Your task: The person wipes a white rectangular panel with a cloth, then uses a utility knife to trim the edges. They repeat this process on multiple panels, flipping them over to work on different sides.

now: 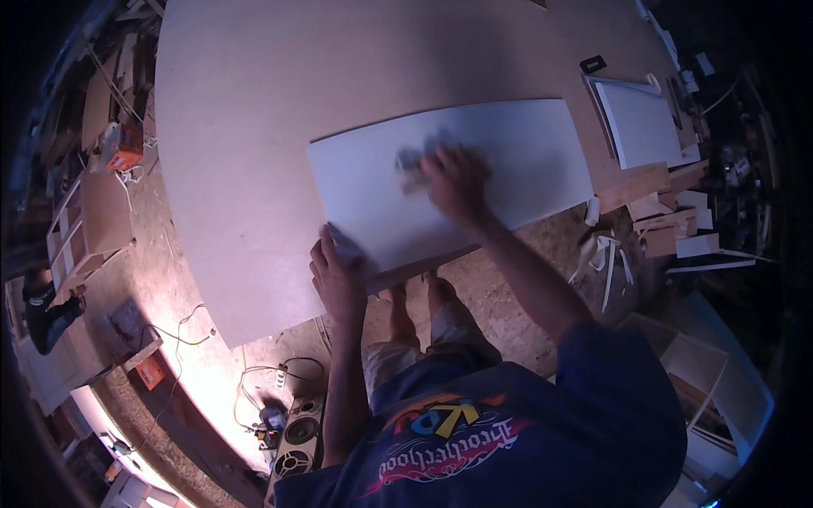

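A white rectangular panel (525, 169) lies on the big tan worktop, along its near edge. My right hand (457, 182) is closed over a blocky hand tool (412, 173) on the panel's upper face. Tan and dark parts show on that tool, but motion blur hides its exact kind. At the panel's near left corner, my left hand (337, 275) grips the edge. A dark shadow falls on the panel beside those left fingers, and their undersides are hidden.
The broad worktop (237, 169) stretches left and away from me. White panels (639, 123) and a small black piece (594, 63) lie at its right. Wood offcuts (677, 224) are piled beyond. Below left are a speaker (301, 432), a power strip (281, 376) and loose cables.
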The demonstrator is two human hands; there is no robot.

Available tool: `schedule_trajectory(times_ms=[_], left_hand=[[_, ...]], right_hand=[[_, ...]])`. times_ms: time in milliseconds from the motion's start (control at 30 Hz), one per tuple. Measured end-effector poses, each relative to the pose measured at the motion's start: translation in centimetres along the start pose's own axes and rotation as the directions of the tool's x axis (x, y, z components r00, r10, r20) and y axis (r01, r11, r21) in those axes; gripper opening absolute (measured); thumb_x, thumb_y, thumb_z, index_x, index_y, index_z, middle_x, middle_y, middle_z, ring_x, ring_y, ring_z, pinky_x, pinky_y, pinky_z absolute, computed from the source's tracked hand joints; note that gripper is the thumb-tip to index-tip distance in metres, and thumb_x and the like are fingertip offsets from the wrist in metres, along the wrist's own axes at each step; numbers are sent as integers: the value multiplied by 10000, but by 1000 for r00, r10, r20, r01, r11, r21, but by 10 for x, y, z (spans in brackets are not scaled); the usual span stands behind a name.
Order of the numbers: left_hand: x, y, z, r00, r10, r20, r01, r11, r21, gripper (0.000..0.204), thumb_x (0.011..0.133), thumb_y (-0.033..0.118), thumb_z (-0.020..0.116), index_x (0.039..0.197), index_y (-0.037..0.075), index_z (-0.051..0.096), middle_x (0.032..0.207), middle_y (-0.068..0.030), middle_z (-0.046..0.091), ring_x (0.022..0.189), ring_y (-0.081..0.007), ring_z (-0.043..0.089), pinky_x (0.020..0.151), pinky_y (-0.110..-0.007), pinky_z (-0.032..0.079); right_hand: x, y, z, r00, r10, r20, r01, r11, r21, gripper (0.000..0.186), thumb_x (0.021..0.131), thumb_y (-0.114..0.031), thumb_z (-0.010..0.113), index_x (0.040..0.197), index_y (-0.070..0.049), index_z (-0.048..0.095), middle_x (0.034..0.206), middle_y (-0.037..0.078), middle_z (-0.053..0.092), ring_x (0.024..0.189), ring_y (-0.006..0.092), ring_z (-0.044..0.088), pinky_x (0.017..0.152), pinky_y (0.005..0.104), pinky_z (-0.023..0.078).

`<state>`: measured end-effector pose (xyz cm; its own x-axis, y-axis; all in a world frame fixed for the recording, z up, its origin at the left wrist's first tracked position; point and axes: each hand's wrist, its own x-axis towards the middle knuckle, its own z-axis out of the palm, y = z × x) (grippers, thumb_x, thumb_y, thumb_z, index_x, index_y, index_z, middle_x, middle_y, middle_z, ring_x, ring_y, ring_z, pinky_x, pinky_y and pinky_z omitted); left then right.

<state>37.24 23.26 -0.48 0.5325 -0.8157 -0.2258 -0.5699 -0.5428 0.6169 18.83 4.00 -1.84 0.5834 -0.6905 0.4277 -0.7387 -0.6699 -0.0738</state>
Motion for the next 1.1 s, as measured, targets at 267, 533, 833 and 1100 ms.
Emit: schedule_trajectory(times_ms=[267, 533, 833, 1100], left_hand=[[35, 43, 24, 956, 209, -208, -171, 968, 185, 799, 872, 28, 667, 1570, 122, 291, 1494, -228, 368, 1389, -416, 355, 1156, -552, 273], [83, 94, 95, 883, 394, -256, -310, 898, 312, 538, 982, 280, 508, 1477, 82, 439, 1491, -187, 432, 1419, -414, 354, 1182, -565, 248], [86, 104, 90, 892, 387, -232, -279, 877, 392, 514, 999, 320, 469, 1466, 107, 452, 1497, -169, 443, 1426, -402, 357, 1185, -551, 257], [84, 102, 97, 918, 332, -217, -227, 888, 400, 525, 1000, 303, 478, 1493, 130, 432, 1534, -170, 404, 1458, -390, 309, 1217, -542, 204]], right_hand=[[-13, 2, -6, 998, 47, 30, -50, 994, 98, 317, 713, -72, 708, 1021, -108, 642, 1045, 96, 610, 991, 347, 582, 838, 479, 477], [-94, 23, -35, 983, 22, 180, -24, 1000, 13, 343, 818, -124, 644, 1161, -124, 660, 1247, 127, 609, 1165, 346, 572, 973, 504, 468], [34, 72, 4, 990, 82, 114, -91, 993, 71, 275, 767, -86, 666, 1038, -128, 644, 1033, 93, 575, 1004, 332, 567, 813, 479, 471], [-117, 62, -64, 975, 39, 219, -60, 994, 92, 339, 798, -210, 683, 1125, -121, 663, 1095, 97, 591, 1014, 342, 571, 858, 507, 483]])
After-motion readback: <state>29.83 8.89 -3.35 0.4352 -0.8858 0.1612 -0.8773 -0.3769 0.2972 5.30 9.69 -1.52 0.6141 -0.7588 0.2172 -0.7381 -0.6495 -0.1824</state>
